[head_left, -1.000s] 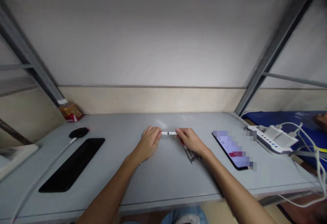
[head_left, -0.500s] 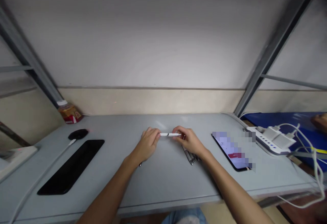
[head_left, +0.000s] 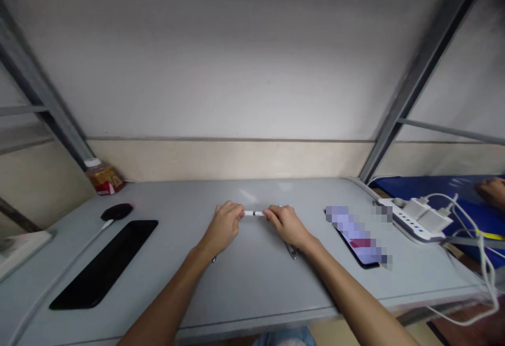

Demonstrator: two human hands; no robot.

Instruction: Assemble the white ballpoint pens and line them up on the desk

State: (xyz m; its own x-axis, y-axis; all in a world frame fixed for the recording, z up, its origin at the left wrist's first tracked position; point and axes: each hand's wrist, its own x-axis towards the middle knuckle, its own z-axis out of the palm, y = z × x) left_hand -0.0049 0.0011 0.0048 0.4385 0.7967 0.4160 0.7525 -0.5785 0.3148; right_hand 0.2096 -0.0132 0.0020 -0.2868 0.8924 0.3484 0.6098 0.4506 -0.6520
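Observation:
A slim white pen (head_left: 248,213) with a dark band lies level between my two hands, above the middle of the desk. My left hand (head_left: 224,223) is closed round its left end. At the right end, my right hand (head_left: 288,224) grips it with curled fingers, hiding that tip. Below my right wrist several pens (head_left: 292,251) rest on the desktop, mostly covered by the hand and forearm. A small shiny tip (head_left: 214,258) peeks out beside my left wrist; the rest of that object is hidden.
On the grey desk (head_left: 252,293), a black flat slab (head_left: 106,264) and a black puck with cable (head_left: 117,212) lie left, near a bottle (head_left: 104,176). To the right are a phone (head_left: 355,235) and a power strip (head_left: 410,220). Another person's hand (head_left: 492,192) appears far right.
My right hand has turned and closed its fingers over the pen's right end, so less of the pen shows. The whole view has shifted slightly.

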